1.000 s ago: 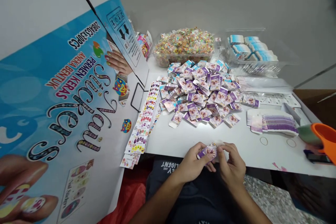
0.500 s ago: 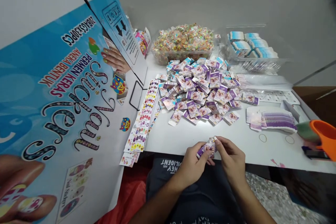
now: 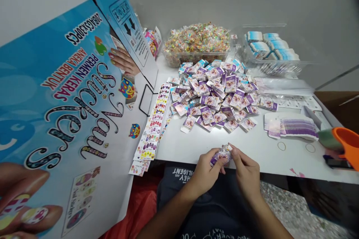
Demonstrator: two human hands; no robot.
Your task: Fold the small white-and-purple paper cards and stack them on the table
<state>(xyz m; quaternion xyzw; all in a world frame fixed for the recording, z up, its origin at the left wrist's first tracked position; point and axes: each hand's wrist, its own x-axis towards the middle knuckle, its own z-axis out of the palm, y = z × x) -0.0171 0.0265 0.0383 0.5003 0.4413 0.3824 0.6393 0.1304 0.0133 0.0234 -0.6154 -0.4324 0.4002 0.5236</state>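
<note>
The bare front strip of the smooth white table [image 3: 175, 143] let a grip pass sideways before the heap of small purple-and-white cardboard boxes [image 3: 211, 101], except where the left grip [image 3: 209, 170] and right grip [image 3: 248, 171] crowded its near edge. A tall blue-and-white printed carton [image 3: 78, 89] and long paper sheets of colourful oval stickers [image 3: 153, 127] closed off the left; a fanned purple-and-white card stack [image 3: 297, 126] (with a bright orange hollow object [image 3: 346, 143] beyond it) narrowed the right. Two clear plastic tubs [image 3: 193, 60] blocked the back.
</note>
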